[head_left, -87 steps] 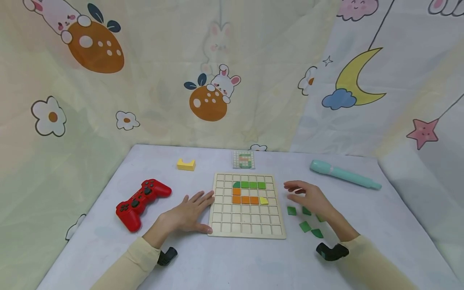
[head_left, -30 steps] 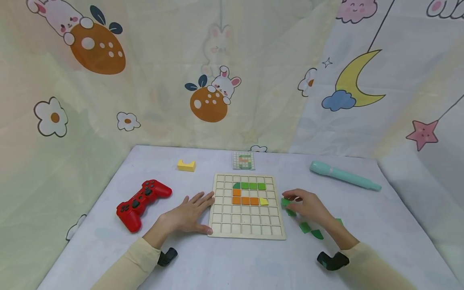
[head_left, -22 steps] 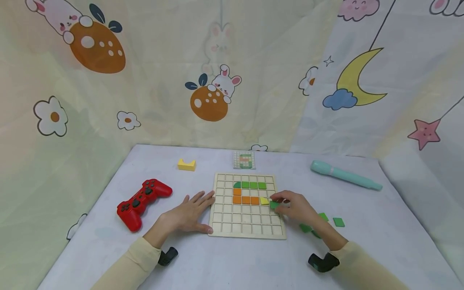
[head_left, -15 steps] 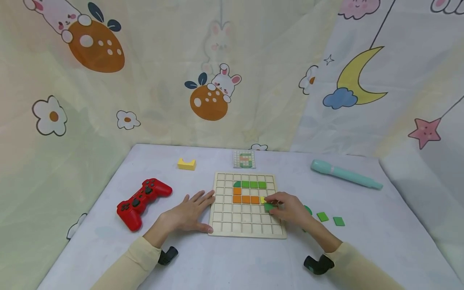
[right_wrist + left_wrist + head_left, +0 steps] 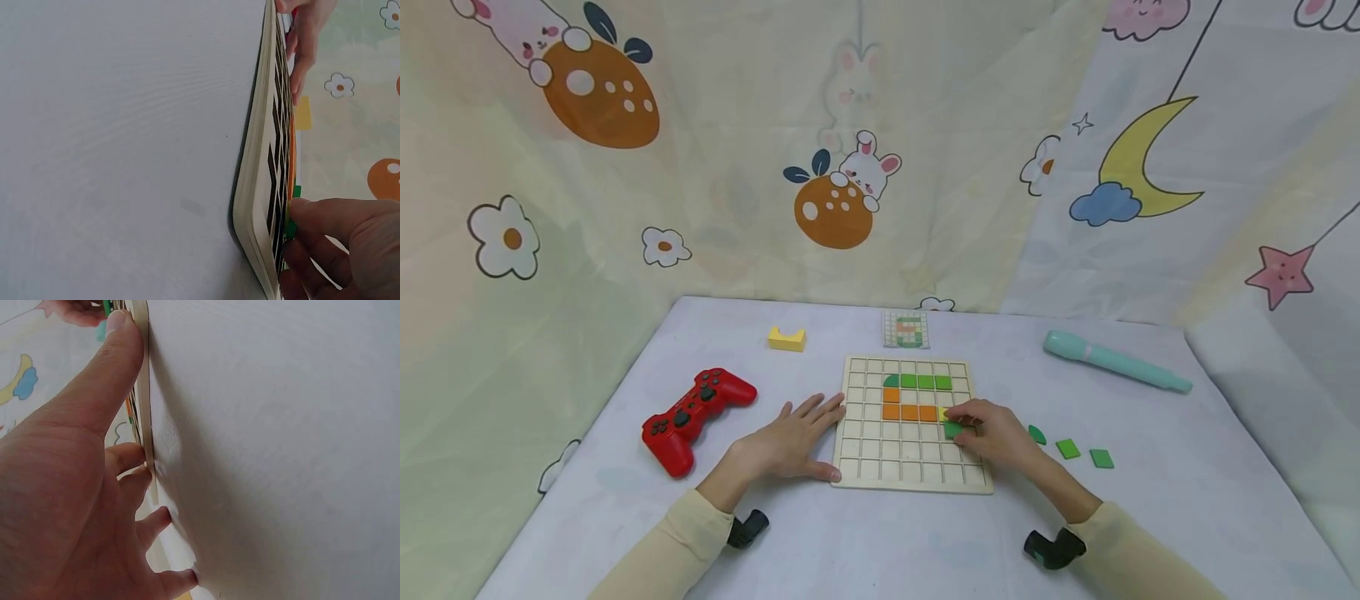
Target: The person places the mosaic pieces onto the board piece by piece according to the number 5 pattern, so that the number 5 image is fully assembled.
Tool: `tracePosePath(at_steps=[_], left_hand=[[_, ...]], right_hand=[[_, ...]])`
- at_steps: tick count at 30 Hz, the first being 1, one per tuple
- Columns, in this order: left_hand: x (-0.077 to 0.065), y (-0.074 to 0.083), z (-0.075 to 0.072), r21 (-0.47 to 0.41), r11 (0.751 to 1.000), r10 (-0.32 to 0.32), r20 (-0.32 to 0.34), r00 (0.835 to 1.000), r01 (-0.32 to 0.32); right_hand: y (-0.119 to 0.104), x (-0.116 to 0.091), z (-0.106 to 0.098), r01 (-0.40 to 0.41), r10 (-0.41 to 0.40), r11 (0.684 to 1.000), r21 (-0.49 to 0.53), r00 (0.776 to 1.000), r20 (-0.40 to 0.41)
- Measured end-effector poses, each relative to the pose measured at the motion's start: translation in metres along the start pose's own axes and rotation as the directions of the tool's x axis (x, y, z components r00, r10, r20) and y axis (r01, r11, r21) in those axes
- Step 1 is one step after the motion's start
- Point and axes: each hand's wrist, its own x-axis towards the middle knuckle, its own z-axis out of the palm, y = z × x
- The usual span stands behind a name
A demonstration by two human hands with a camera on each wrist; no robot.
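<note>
A square wooden grid board [image 5: 887, 475] lies mid-table. In it, a dark green rounded tile [image 5: 891, 381], a row of green tiles [image 5: 926, 382], several orange tiles [image 5: 908, 413] and a yellow tile [image 5: 943, 414] are set. My right hand [image 5: 996, 433] pinches a green tile [image 5: 952, 430] over the board's right part, just below the yellow tile, which its fingers partly cover. In the right wrist view the thumb [image 5: 319, 212] presses this tile near the grid. My left hand [image 5: 790, 442] rests with spread fingers against the board's left edge; its thumb [image 5: 112, 369] touches the rim.
Loose green tiles [image 5: 1067, 449] lie right of the board, beside the right forearm. A pattern card [image 5: 906, 329] lies behind the board. A red game controller [image 5: 696, 421] and yellow block [image 5: 787, 339] are at left; a teal pen-like stick [image 5: 1116, 361] is at back right.
My right hand hovered over the loose green tiles, then took one and carried it left onto the board below the yellow tile. Loose tiles shifted rightward. My left hand stayed put.
</note>
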Motion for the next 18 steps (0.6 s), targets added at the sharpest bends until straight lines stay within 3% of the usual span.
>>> tracePosePath(at_steps=[18], left_hand=[[-0.0027, 0.0027, -0.0030, 0.013, 1.000, -0.005, 0.007, 1.000, 0.005]], right_hand=[[-0.0019, -0.0034, 0.0072, 0.034, -0.036, 0.998, -0.048, 0.999, -0.036]])
